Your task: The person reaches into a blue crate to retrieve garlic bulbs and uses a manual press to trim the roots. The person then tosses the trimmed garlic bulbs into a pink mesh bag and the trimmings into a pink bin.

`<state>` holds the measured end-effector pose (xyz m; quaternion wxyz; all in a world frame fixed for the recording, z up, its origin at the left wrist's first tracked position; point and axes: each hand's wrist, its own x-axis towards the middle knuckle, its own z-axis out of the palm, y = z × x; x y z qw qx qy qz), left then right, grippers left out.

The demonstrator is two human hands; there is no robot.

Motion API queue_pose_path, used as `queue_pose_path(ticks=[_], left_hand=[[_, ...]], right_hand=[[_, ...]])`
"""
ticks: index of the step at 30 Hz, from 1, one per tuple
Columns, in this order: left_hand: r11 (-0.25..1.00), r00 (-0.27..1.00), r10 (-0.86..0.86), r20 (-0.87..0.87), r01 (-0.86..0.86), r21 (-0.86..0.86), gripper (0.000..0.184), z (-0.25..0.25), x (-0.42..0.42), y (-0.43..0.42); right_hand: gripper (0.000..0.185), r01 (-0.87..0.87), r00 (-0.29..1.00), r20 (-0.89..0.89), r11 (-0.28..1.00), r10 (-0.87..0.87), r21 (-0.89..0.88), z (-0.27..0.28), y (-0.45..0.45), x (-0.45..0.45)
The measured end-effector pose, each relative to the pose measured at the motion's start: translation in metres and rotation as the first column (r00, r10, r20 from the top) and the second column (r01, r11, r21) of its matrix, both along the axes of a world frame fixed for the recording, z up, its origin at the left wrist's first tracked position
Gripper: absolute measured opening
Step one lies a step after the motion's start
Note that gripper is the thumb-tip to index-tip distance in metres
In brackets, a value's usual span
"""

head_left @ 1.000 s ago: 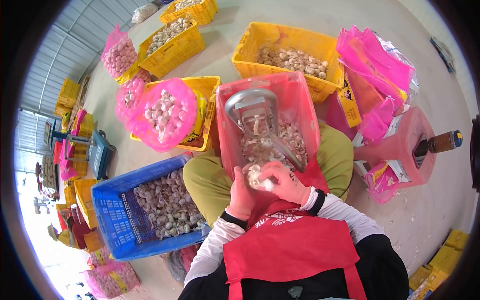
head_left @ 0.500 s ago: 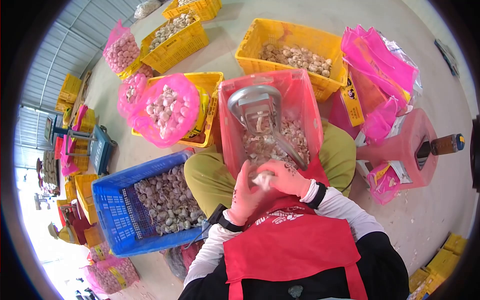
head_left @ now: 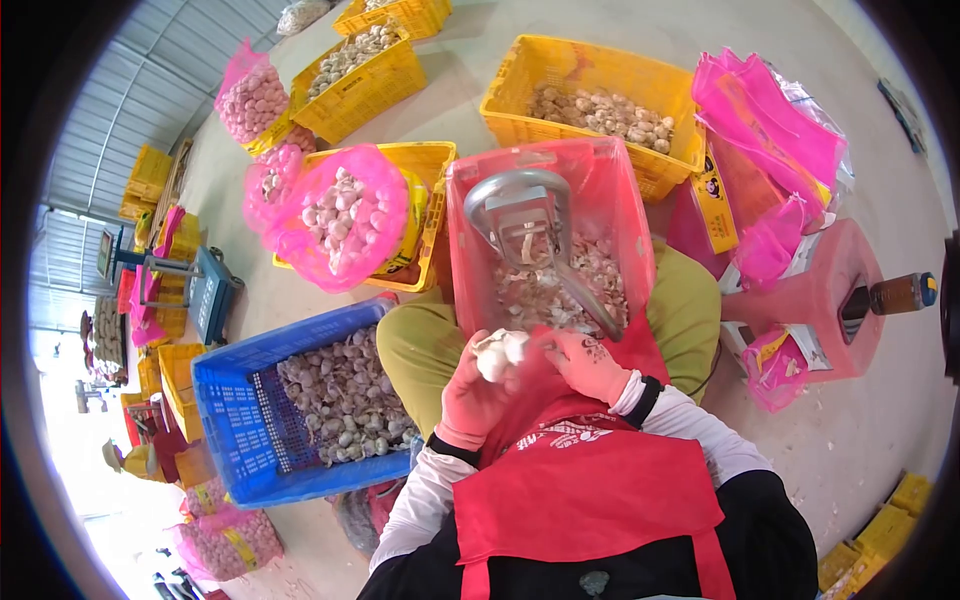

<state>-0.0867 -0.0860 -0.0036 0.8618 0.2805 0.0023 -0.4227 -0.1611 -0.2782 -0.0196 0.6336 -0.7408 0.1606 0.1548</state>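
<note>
Garlic bulb [head_left: 498, 356] sits gripped in our left hand [head_left: 468, 398], near the red crate [head_left: 477, 260]. Our right hand [head_left: 588, 366] is just beside it, fingertips blurred; we cannot tell its grip.

At right, a pink stool [head_left: 845, 270] bears a brown bottle [head_left: 896, 296] with a dark cap. At left stand a blue platform scale [head_left: 212, 300] and, near a ribbed wall [head_left: 135, 110], stacked yellow crates [head_left: 148, 175]; a pale sack [head_left: 303, 15] lies farther back.

Warehouse, metal wall [head_left: 165, 75], yellow crates [head_left: 370, 100], platform scale [head_left: 212, 298]
</note>
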Motion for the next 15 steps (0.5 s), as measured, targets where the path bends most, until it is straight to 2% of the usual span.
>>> queue_pose_path(ticks=[1, 2, 3, 4, 5, 6, 8, 9, 10, 11, 12, 13, 14, 15], left_hand=[[0.996, 0.992, -0.030, -0.126, 0.019, -0.088, 0.050, -0.005, 0.005, 0.003], [0.984, 0.966, -0.072, -0.246, 0.028, -0.178, 0.048, -0.010, 0.008, 0.005], [0.991, 0.964, -0.043, -0.264, 0.007, -0.133, 0.044, -0.004, 0.008, 0.002], [0.991, 0.963, -0.047, -0.264, 0.012, -0.131, 0.044, -0.003, 0.006, 0.000], [0.999, 0.959, -0.014, -0.282, -0.001, -0.053, 0.045, -0.003, 0.003, -0.003], [1.000, 0.954, 0.019, -0.298, -0.012, 0.027, 0.046, -0.003, 0.001, -0.005], [0.998, 0.959, 0.020, -0.282, -0.001, 0.067, 0.047, -0.007, -0.003, -0.007], [0.994, 0.963, 0.028, -0.267, 0.000, 0.107, 0.049, -0.011, -0.004, -0.006], [0.994, 0.964, 0.029, -0.264, 0.000, 0.109, 0.049, -0.018, -0.002, -0.002], [0.995, 0.966, -0.100, -0.238, 0.098, -0.022, 0.050, -0.028, 0.001, 0.004], [0.969, 0.955, -0.224, -0.194, 0.197, -0.148, 0.050, -0.029, 0.003, 0.007], [0.970, 0.957, -0.218, -0.193, 0.192, -0.146, 0.050, -0.031, 0.004, 0.008], [0.963, 0.943, -0.209, -0.258, 0.153, -0.222, 0.049, -0.033, 0.004, 0.007], [0.949, 0.925, -0.205, -0.320, 0.108, -0.296, 0.048, -0.033, 0.004, 0.006]], right_hand=[[0.024, 0.115, 0.962, 0.261, 0.987, -0.083, -0.111, -0.004, 0.002, 0.000], [0.026, 0.254, 0.850, 0.511, 0.949, -0.127, -0.187, -0.008, 0.003, 0.000], [0.026, 0.256, 0.849, 0.512, 0.949, -0.129, -0.185, 0.004, 0.003, 0.002], [0.027, 0.227, 0.832, 0.528, 0.973, -0.172, -0.040, 0.025, 0.003, 0.006], [0.028, 0.193, 0.814, 0.538, 0.976, -0.219, 0.105, 0.037, 0.002, 0.012], [0.028, 0.199, 0.813, 0.537, 0.974, -0.225, 0.106, 0.037, 0.001, 0.020], [0.027, -0.013, 0.728, 0.682, 0.996, 0.068, -0.085, 0.035, -0.003, 0.033], [0.023, -0.102, 0.794, 0.601, 0.995, 0.090, -0.015, 0.032, -0.006, 0.036], [0.023, -0.102, 0.793, 0.603, 0.995, 0.090, -0.013, 0.037, -0.008, 0.038], [0.022, -0.071, 0.917, 0.398, 0.980, -0.010, 0.187, 0.043, -0.010, 0.039], [0.021, 0.006, 0.986, 0.153, 0.930, -0.067, 0.366, 0.048, -0.010, 0.040], [0.018, 0.088, 0.993, 0.047, 0.943, -0.108, 0.320, 0.050, -0.009, 0.040], [0.018, 0.081, 0.994, 0.048, 0.943, -0.102, 0.322, 0.041, -0.008, 0.038], [0.017, 0.087, 0.961, 0.257, 0.995, -0.099, 0.058, 0.022, -0.007, 0.034]])
